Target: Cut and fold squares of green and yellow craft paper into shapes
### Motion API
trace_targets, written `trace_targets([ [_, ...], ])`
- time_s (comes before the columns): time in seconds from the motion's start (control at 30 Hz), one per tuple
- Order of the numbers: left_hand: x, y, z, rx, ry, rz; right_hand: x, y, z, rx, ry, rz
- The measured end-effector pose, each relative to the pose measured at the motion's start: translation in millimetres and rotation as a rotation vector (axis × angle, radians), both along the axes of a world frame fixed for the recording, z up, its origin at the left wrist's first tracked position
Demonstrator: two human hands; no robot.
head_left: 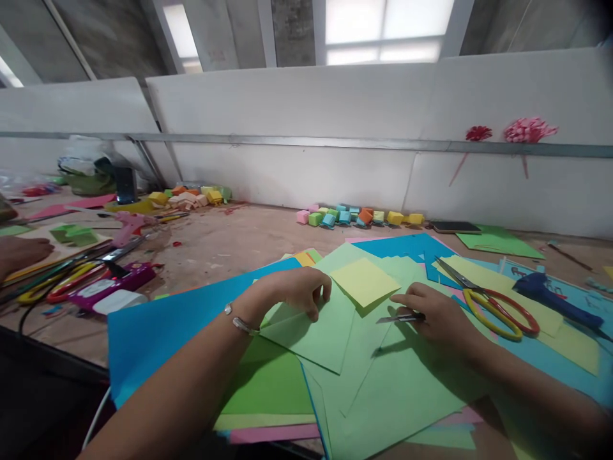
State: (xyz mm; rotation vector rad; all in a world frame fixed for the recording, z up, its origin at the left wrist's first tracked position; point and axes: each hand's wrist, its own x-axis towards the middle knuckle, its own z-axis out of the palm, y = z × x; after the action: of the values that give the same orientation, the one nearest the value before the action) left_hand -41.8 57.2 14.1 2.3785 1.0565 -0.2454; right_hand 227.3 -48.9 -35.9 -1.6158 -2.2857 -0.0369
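Observation:
My left hand, a bracelet on its wrist, is over a pale green sheet; its fingers are curled, with a gap between thumb and index finger and nothing visible in them. In my right hand is a craft knife, its blade pointing left above the green paper. The index finger of that hand reaches close to a small pale yellow square of paper, which lies between both hands on the stacked green sheets. Whether the finger touches the square I cannot tell.
Scissors with yellow and red handles and a blue glue gun lie at right. Several small paper cubes line the wall. A blue sheet is at left, beside a purple power strip. Another person's hand shows far left.

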Motion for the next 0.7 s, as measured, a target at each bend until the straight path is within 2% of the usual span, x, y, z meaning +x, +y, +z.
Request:
trace_targets([
  [0.07,6,-1,-1.3,-0.042,-0.069,-0.046,-6,-3,-0.2,-0.003,-0.028,0.046],
  [0.13,11,-6,-1.8,-0.058,-0.149,-0.131,-11,-6,0.5,-0.044,-0.086,0.026],
  [0.27,15,-26,-2.3,0.104,-0.251,-0.371,-10,-6,2.0,-0.093,-0.077,-0.131],
  [0.37,12,-40,-3.5,0.159,-0.183,-0.517,-4,-3,3.0,-0.143,0.006,-0.175],
  [0.5,13,-47,-0.1,0.193,-0.136,-0.490,-1,-1,7.5,-0.193,0.131,-0.122],
  [0.6,17,-45,7.5,0.115,-0.175,-0.466,-4,-3,12.3,-0.200,0.214,-0.075],
  [0.7,19,-42,10.3,0.096,-0.250,-0.378,-5,-5,14.6,-0.158,0.287,-0.052],
])
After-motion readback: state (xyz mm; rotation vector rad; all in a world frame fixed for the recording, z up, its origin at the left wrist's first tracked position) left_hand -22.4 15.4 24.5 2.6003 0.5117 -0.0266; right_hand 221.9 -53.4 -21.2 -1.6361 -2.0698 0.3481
